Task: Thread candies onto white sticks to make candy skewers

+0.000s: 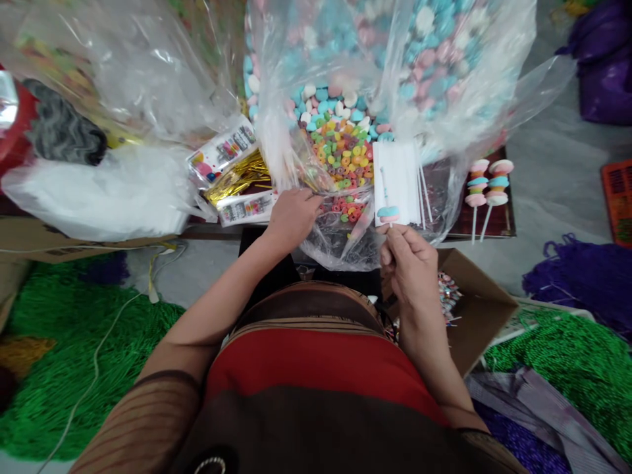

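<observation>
My right hand (409, 257) is closed on a thin white stick, with a blue and pink candy (388, 214) threaded near its lower part. Behind it lies a stack of white sticks (402, 181). My left hand (295, 214) rests at the left edge of a clear bag, beside the colourful ring candies (345, 155); its fingertips are near the rings, and I cannot make out whether they hold one. Blue, white and pink candies (320, 105) lie behind the rings. Two finished-looking candy skewers (498, 184) lie at the table's right end.
Gold twist ties (241, 176) and printed packets (222, 151) lie left of the bag. Large clear candy bags (444, 59) stand behind. An open cardboard box (481, 316) is below the table's right end, near green strands (567, 355).
</observation>
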The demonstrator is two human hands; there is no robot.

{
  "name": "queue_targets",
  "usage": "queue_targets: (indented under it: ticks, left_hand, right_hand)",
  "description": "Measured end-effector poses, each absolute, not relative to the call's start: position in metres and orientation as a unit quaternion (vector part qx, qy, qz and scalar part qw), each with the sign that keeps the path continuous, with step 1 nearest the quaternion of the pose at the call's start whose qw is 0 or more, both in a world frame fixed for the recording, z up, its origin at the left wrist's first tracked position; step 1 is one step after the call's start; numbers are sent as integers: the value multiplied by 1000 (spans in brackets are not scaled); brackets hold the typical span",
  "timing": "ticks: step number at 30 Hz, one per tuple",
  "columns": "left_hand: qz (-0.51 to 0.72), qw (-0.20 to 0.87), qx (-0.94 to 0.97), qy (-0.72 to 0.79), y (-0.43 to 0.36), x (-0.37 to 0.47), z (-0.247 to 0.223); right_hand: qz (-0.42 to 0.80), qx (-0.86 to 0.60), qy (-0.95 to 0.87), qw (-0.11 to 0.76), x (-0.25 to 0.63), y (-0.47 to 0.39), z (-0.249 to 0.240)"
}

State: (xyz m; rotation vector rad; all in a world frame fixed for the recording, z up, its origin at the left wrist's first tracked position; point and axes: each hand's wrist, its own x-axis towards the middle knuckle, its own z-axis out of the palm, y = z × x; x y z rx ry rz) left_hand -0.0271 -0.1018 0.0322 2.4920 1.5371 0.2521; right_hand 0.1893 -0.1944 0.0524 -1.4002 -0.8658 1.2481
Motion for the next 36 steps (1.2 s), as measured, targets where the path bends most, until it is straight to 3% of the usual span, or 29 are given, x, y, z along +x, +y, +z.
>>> queue_targets:
  ticks: [9, 22, 25, 31, 36]
  left_hand:
    - [47, 120, 866, 484, -101, -30, 39]
    - [110, 147, 856, 483, -81, -5, 28]
    - [158, 233, 821, 496, -82, -12, 28]
    - [357, 553, 601, 454, -85, -19, 31]
    - [394, 675, 465, 417, -85, -16, 34]
  right_hand:
    - [502, -595, -372, 506, 192, -198, 48]
    - [504, -593, -372, 506, 194, -197, 43]
    - [508, -592, -369, 505, 193, -196, 42]
    - [519, -584, -399, 479, 188, -196, 40]
    - [514, -579, -429, 464, 188, -198, 39]
